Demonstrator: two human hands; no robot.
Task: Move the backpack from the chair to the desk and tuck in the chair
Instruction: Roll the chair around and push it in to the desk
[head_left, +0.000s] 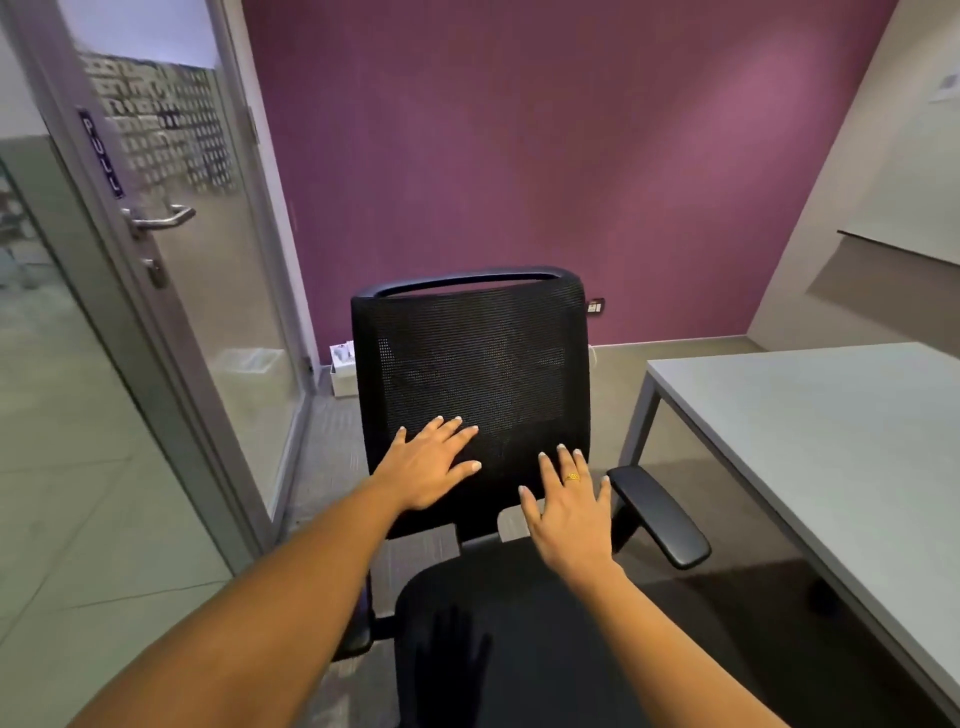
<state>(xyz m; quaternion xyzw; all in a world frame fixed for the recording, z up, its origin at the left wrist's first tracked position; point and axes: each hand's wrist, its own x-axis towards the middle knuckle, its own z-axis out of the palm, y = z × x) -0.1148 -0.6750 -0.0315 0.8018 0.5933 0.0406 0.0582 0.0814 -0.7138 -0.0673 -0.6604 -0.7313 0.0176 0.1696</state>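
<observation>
A black office chair (472, 358) with a mesh backrest stands in front of me, its seat toward me and bare. My left hand (428, 465) is spread flat over the lower left of the backrest. My right hand (569, 506), with a gold ring, is spread over the lower right of the backrest, just above the seat. Neither hand holds anything. The grey desk (810, 426) stands to the right of the chair, and the part of its top that shows is bare. No backpack is in view.
A glass door (171, 218) with a metal handle and a PULL sign stands at left. A purple wall (519, 156) is behind the chair. A small white box (343, 369) sits on the floor by the door frame. The chair's right armrest (657, 512) points toward the desk.
</observation>
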